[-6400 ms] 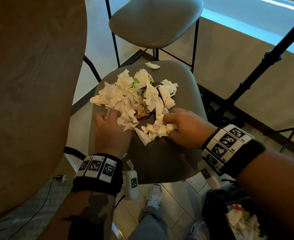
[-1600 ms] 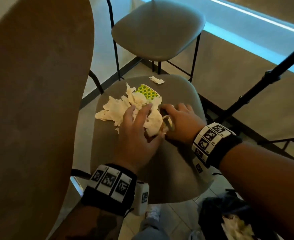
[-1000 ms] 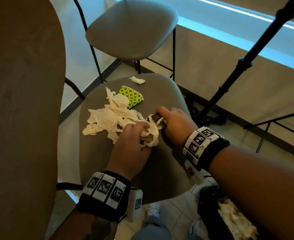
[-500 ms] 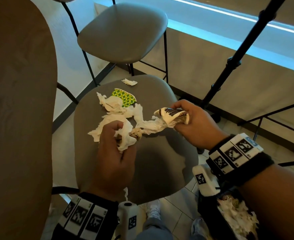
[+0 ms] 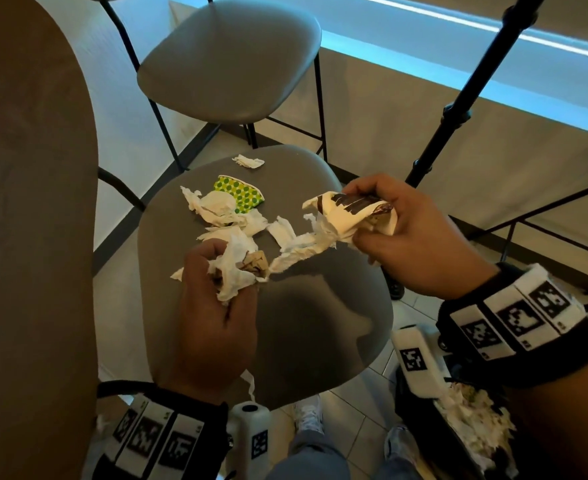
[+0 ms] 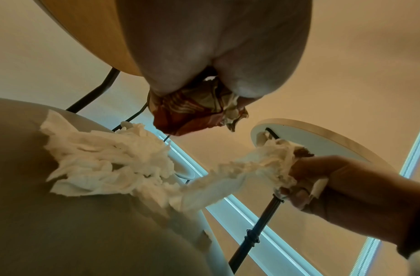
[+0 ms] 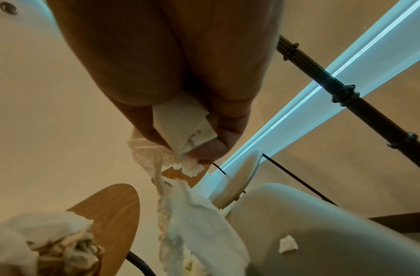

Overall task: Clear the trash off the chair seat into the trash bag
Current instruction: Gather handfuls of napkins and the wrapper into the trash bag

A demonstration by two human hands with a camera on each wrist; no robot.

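Note:
My left hand (image 5: 216, 289) is lifted above the grey chair seat (image 5: 320, 323) and grips a wad of white tissue and brown wrapper (image 5: 240, 265), whose red-brown crumple (image 6: 197, 114) shows in the left wrist view. Further right, my right hand (image 5: 389, 220) holds a crushed white carton with dark print (image 5: 348, 209) and a tissue strip (image 5: 299, 247) that trails toward the left hand. Loose tissue (image 5: 219, 209), a green dotted paper cup (image 5: 242, 194) and a small scrap (image 5: 247, 161) lie on the seat. The black trash bag (image 5: 469, 427) sits at the lower right with tissue in it.
A brown wooden table (image 5: 33, 220) fills the left side. A second grey chair (image 5: 230, 60) stands behind the seat. A black tripod pole (image 5: 458, 98) slants up at the right. Tiled floor and the person's shoes (image 5: 308, 414) show below the seat.
Both hands closed on trash and lifted off the seat; the right hand rose to the right with the carton, drawing a tissue strip out. The pile on the seat has shrunk.

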